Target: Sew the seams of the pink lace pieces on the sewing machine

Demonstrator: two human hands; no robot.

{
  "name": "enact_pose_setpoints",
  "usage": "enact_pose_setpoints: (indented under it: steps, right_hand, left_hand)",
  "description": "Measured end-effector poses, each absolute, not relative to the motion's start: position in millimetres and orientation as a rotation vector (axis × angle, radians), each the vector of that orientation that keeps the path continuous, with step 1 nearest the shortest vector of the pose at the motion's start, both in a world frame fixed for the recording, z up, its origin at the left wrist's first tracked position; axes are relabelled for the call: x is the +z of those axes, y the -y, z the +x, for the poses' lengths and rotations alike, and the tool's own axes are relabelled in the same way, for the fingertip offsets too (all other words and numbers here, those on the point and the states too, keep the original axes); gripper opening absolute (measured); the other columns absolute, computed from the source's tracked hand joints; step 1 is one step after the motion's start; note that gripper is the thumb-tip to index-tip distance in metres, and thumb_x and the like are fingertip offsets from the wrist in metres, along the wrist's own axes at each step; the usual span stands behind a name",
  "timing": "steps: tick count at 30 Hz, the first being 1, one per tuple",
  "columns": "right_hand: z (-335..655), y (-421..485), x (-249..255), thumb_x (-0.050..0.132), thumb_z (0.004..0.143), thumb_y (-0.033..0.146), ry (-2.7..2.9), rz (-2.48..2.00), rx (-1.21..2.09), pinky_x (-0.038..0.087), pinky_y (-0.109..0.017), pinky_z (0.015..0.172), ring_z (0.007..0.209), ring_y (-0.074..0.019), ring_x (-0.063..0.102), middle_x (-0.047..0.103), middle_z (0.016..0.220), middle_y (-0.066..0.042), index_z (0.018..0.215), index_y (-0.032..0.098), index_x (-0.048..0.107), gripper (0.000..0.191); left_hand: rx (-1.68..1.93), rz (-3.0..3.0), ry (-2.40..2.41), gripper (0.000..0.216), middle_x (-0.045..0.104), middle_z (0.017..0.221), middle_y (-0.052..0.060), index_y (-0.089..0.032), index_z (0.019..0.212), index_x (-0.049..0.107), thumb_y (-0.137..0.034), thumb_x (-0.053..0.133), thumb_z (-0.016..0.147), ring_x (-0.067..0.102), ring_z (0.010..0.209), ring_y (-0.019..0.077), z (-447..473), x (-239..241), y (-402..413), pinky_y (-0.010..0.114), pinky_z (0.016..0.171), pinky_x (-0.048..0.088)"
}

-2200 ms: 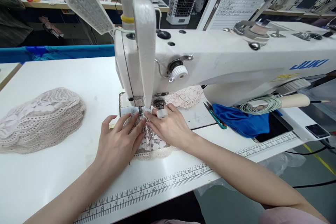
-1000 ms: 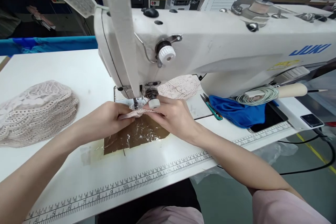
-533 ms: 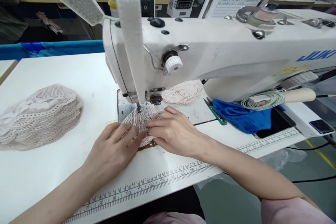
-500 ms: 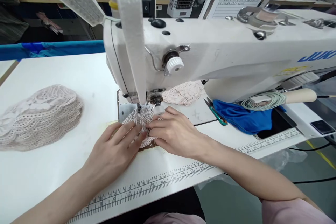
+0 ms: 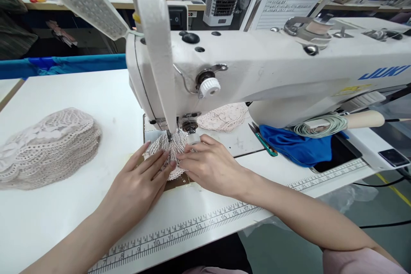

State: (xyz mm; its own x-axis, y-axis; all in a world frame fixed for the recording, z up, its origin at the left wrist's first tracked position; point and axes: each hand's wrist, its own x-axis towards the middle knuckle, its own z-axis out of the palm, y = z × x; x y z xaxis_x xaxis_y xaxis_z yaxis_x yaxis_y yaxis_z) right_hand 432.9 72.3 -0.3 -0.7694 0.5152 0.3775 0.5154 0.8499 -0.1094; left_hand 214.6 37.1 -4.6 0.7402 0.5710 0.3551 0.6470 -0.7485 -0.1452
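Observation:
A small piece of pale pink lace [image 5: 167, 149] lies under the needle and presser foot [image 5: 169, 135] of a white sewing machine [image 5: 257, 68]. My left hand [image 5: 138, 182] lies flat on the lace's left side, fingers stretched toward the needle. From the right, my right hand [image 5: 208, 163] presses the lace with fingers extended and close together. A white ring-like thing sits on one right finger near the foot. A brown shiny patch on the table shows just below the lace.
A stack of the same lace pieces [image 5: 45, 147] sits at the left on the white table [image 5: 64, 90]. More lace [image 5: 224, 116] lies behind the needle. Snips [image 5: 261, 139] and blue cloth [image 5: 297, 147] rest under the machine arm. A ruler strip [image 5: 192, 227] runs along the front edge.
One second ago both hands held the lace pinched and lifted, baring the brown patch. Now the lace lies spread flat under the foot with both hands pressing on it.

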Motion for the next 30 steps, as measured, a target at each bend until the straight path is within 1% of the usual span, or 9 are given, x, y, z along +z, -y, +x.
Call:
enact_pose_setpoints:
  steps: [5,10,14,20,26,28,30]
  right_hand:
    - [430,-75,-5,0.055,0.089,0.008,2.606,-0.759,-0.09,0.037,-0.034,0.078,0.088,-0.0179,0.062,0.075,0.086,-0.004,0.079,0.016,0.068,0.018]
    - [429,-79,-6,0.05,0.088,0.004,2.596,-0.768,-0.149,0.037,-0.033,0.077,0.08,-0.0165,0.061,0.075,0.083,-0.003,0.077,0.016,0.068,0.024]
    - [428,-84,-7,0.049,0.088,0.004,2.568,-0.774,-0.184,0.036,-0.032,0.076,0.078,-0.0157,0.061,0.075,0.084,-0.002,0.079,0.016,0.068,0.025]
    - [426,-91,-11,0.048,0.09,0.005,2.576,-0.795,-0.188,0.038,-0.033,0.079,0.082,-0.016,0.061,0.076,0.086,-0.002,0.085,0.017,0.069,0.025]
    - [426,-97,-14,0.048,0.09,0.005,2.551,-0.846,-0.179,0.039,-0.034,0.081,0.087,-0.0176,0.062,0.075,0.081,-0.002,0.084,0.019,0.07,0.027]
    - [427,-97,-15,0.048,0.09,0.008,2.54,-0.856,-0.137,0.039,-0.035,0.084,0.088,-0.0182,0.061,0.075,0.082,-0.003,0.087,0.019,0.072,0.026]
    - [428,-98,-15,0.05,0.09,0.014,2.516,-0.866,-0.051,0.04,-0.036,0.086,0.086,-0.0183,0.061,0.075,0.084,-0.003,0.091,0.019,0.072,0.022]
  left_hand:
    - [-0.416,-2.666,0.987,0.032,0.065,0.122,0.015,-0.012,0.117,0.066,-0.016,0.047,0.092,0.063,0.113,0.0282,212,-6,-43,0.055,0.111,0.035]
    - [-0.377,-2.644,0.99,0.033,0.065,0.122,0.015,-0.012,0.121,0.064,-0.017,0.044,0.093,0.062,0.114,0.0283,212,-8,-49,0.057,0.111,0.033]
    - [-0.408,-2.628,1.011,0.033,0.066,0.121,0.013,-0.013,0.119,0.064,-0.018,0.042,0.095,0.063,0.113,0.0267,212,-8,-54,0.056,0.112,0.033]
    - [-0.411,-2.632,1.009,0.034,0.065,0.122,0.015,-0.013,0.12,0.063,-0.02,0.041,0.095,0.062,0.114,0.0284,210,-8,-63,0.057,0.109,0.035]
    - [-0.451,-2.641,1.07,0.033,0.065,0.124,0.012,-0.016,0.122,0.062,-0.02,0.045,0.094,0.061,0.116,0.0263,210,-11,-66,0.055,0.111,0.033]
    - [-0.514,-2.676,1.162,0.032,0.065,0.123,0.01,-0.019,0.12,0.063,-0.02,0.048,0.092,0.061,0.114,0.0249,210,-12,-67,0.053,0.109,0.036]
    - [-0.602,-2.723,1.309,0.031,0.066,0.119,0.008,-0.022,0.116,0.065,-0.021,0.051,0.089,0.061,0.108,0.024,210,-12,-68,0.049,0.1,0.043]
